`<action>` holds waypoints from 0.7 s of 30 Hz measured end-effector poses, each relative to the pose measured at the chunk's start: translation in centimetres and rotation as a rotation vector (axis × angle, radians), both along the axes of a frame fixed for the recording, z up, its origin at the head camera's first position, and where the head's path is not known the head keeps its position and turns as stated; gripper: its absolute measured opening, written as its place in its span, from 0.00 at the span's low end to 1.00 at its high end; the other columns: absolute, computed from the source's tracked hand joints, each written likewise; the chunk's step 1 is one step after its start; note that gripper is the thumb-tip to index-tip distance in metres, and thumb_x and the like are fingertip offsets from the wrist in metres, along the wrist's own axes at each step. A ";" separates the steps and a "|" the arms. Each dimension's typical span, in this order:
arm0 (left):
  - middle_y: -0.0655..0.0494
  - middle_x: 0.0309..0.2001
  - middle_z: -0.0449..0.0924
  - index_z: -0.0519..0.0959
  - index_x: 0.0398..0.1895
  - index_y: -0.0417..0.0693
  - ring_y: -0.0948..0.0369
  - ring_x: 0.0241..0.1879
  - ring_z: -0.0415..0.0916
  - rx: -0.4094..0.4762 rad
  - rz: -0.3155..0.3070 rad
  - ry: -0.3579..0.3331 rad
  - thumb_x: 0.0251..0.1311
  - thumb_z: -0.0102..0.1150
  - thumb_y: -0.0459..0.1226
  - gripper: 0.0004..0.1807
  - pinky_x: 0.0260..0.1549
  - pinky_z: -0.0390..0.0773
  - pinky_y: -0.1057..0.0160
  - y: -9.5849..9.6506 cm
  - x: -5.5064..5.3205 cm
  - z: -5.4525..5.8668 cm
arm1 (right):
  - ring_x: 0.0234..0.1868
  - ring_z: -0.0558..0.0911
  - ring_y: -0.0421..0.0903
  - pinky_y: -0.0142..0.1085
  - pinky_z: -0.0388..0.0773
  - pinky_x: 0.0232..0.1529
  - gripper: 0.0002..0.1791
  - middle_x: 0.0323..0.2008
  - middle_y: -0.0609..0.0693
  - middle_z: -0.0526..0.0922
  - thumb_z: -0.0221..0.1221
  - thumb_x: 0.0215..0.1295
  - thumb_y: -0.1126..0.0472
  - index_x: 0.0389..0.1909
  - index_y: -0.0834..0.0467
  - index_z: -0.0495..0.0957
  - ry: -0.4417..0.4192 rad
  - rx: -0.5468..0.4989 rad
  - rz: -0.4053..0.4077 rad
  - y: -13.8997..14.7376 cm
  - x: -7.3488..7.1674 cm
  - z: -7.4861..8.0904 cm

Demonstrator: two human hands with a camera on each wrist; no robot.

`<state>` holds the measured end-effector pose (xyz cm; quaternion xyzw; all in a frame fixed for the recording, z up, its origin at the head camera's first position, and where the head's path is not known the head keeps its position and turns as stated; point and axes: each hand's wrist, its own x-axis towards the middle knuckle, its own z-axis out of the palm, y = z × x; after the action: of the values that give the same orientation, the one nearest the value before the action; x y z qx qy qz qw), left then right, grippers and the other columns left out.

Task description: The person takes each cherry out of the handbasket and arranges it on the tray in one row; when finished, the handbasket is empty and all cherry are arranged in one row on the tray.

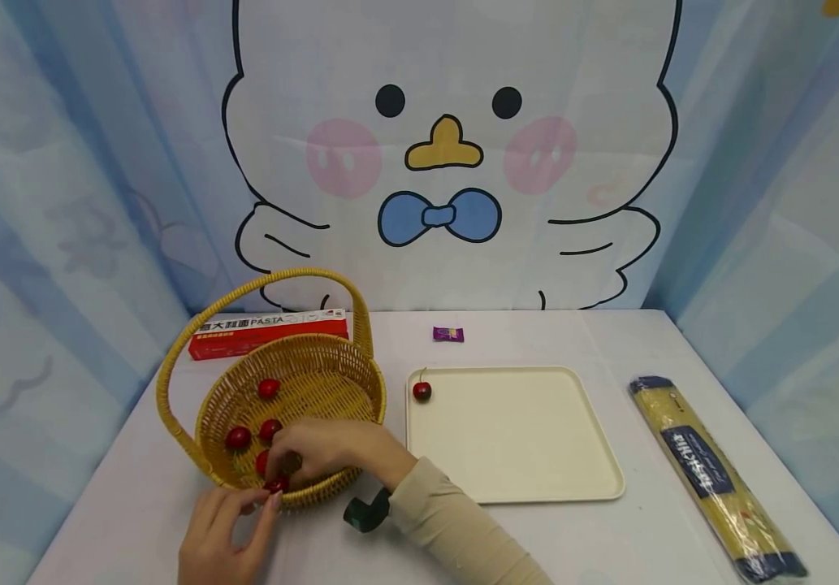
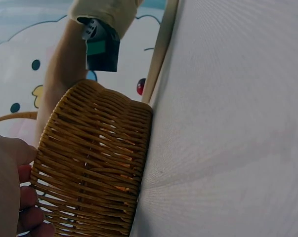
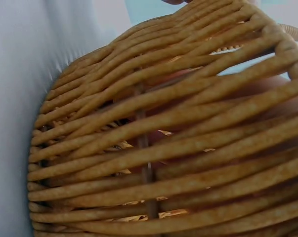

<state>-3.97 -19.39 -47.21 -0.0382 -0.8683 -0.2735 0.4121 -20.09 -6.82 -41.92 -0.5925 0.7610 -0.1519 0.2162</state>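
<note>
The yellow wicker basket [image 1: 331, 357] with a tall handle stands on the left of the table. Several red cherries [image 1: 238, 439] lie on its left side. My right hand [image 1: 324, 447] reaches over the near rim into the basket, fingers bent down among the cherries; I cannot tell whether they grip one. In the right wrist view the woven wall [image 3: 163, 148] hides most of that hand. My left hand [image 1: 225, 532] pinches the basket's near rim, its fingertips close to another cherry [image 1: 276, 485]. That hand [image 2: 10, 182] also shows at the rim in the left wrist view.
To the basket's right lies a cream tray [image 1: 514, 492] with one stemmed cherry [image 1: 422, 392] in its far left corner. A small purple packet [image 1: 448, 334] lies behind the tray. A red pasta box [image 1: 265, 331] is behind the basket, and a spaghetti bag [image 1: 715, 479] lies far right.
</note>
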 end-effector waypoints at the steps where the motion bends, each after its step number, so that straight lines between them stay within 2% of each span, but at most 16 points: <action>1: 0.56 0.26 0.74 0.82 0.28 0.43 0.65 0.31 0.66 -0.001 -0.001 -0.002 0.60 0.67 0.42 0.11 0.33 0.67 0.73 0.0 0.0 0.0 | 0.44 0.77 0.30 0.15 0.70 0.47 0.12 0.46 0.40 0.83 0.66 0.65 0.61 0.49 0.50 0.85 -0.002 0.004 0.001 0.0 0.0 0.0; 9: 0.55 0.26 0.74 0.82 0.27 0.42 0.64 0.30 0.66 -0.012 0.012 -0.003 0.68 0.56 0.54 0.24 0.33 0.67 0.74 0.2 0.0 0.3 | 0.42 0.78 0.31 0.15 0.72 0.43 0.14 0.45 0.40 0.83 0.67 0.64 0.62 0.50 0.50 0.83 -0.009 0.018 0.008 -0.4 0.2 -0.2; 17: 0.56 0.26 0.74 0.82 0.27 0.42 0.64 0.30 0.66 -0.010 0.008 0.008 0.70 0.48 0.59 0.31 0.32 0.67 0.74 0.2 -0.1 0.3 | 0.42 0.77 0.28 0.14 0.71 0.45 0.13 0.45 0.37 0.83 0.66 0.65 0.60 0.50 0.49 0.82 0.017 0.034 -0.006 -0.9 0.5 -0.2; 21: 0.55 0.25 0.73 0.82 0.26 0.42 0.63 0.29 0.66 -0.021 0.021 0.020 0.70 0.48 0.59 0.31 0.32 0.67 0.73 0.2 -0.1 0.3 | 0.41 0.77 0.28 0.14 0.71 0.44 0.12 0.44 0.36 0.83 0.65 0.66 0.60 0.50 0.49 0.82 0.000 0.039 -0.019 -0.9 0.7 -0.2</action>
<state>-4.11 -19.17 -46.95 -0.0359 -0.8674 -0.2597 0.4231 -19.38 -7.71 -42.07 -0.5808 0.7696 -0.1390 0.2261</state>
